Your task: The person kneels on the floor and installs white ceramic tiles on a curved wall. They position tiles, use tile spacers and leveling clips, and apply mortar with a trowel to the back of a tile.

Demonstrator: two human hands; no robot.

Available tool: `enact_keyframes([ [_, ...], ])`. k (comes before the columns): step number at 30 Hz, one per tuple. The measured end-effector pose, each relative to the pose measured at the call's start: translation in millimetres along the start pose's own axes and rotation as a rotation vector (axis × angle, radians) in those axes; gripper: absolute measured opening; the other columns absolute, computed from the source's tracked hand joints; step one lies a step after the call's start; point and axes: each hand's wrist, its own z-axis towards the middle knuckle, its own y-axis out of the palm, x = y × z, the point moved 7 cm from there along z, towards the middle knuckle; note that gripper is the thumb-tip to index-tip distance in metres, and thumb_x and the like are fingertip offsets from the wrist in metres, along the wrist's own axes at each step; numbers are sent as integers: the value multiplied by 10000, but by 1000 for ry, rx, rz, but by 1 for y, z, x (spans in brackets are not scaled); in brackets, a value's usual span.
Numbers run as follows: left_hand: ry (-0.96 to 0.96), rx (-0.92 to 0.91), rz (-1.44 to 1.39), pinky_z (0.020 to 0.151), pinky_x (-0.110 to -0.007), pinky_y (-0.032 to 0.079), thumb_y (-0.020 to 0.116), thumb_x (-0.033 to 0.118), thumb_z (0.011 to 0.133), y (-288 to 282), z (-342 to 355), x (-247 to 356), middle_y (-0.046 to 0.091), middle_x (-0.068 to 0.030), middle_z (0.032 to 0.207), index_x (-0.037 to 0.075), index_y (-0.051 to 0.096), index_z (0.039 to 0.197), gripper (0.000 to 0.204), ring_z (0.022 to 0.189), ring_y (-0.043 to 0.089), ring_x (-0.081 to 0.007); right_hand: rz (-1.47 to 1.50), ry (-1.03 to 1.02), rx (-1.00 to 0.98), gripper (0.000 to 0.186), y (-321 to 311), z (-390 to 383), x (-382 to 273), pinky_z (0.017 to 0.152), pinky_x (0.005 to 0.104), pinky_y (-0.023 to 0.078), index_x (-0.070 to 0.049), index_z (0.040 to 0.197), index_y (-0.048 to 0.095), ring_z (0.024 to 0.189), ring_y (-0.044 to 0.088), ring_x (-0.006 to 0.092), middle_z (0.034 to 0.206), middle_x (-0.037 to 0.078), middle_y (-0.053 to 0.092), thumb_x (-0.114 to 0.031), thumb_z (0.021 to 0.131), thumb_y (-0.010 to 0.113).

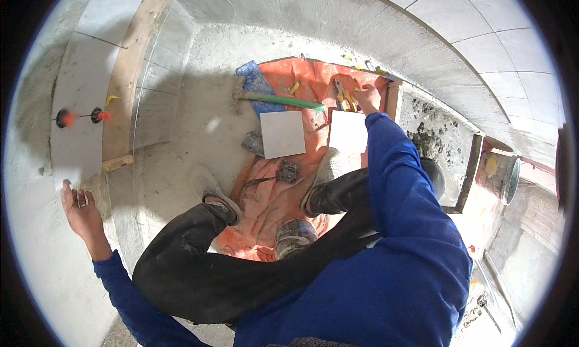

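Note:
My left hand [82, 219] is open at the left, its fingers spread, with the fingertips at the lower edge of a white tile [81, 143]. Two orange-and-black knobbed pieces [100, 115] stick out along that tile, and a wooden batten [125, 75] runs beside it, with a yellow wedge [111, 98] nearby. On the right, my right hand [369, 98] reaches down to the orange sheet, fingers closed together by small yellow pieces; what they pinch is too small to make out. Pliers [345, 97] with yellow-and-red handles lie just left of it. A loose white tile [348, 131] lies below that hand.
Another white tile [283, 134], a green-handled hammer [280, 100] and a blue bag [256, 86] lie on or beside the orange sheet [289, 199]. A bucket [295, 233] stands between my legs. To the right are a wood-framed mortar tray [443, 136] and a dirty bucket [497, 177].

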Motion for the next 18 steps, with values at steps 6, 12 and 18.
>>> enact_keyframes([
  [6,-9,-18,55,781,-277,440,621,204,932,5,-5,2,518,20,892,85,568,1263,356,794,496,-96,-316,-227,-81,346,21,23,10,855,479,508,-142,1107,671,1048,616,354,1149,134,636,-377,859,611],
  [12,23,-10,2,730,-301,437,591,154,920,22,-28,7,550,25,937,104,599,1224,308,787,482,-129,-436,-518,-247,296,19,18,-20,792,461,522,-119,1065,676,915,658,361,989,173,688,-327,894,553],
  [18,41,168,-118,550,-247,443,746,112,843,44,-45,16,614,-23,902,-13,553,1244,462,629,511,-104,-168,-313,0,297,10,40,-56,775,492,499,-72,1042,636,912,633,415,980,211,668,-304,916,498],
])
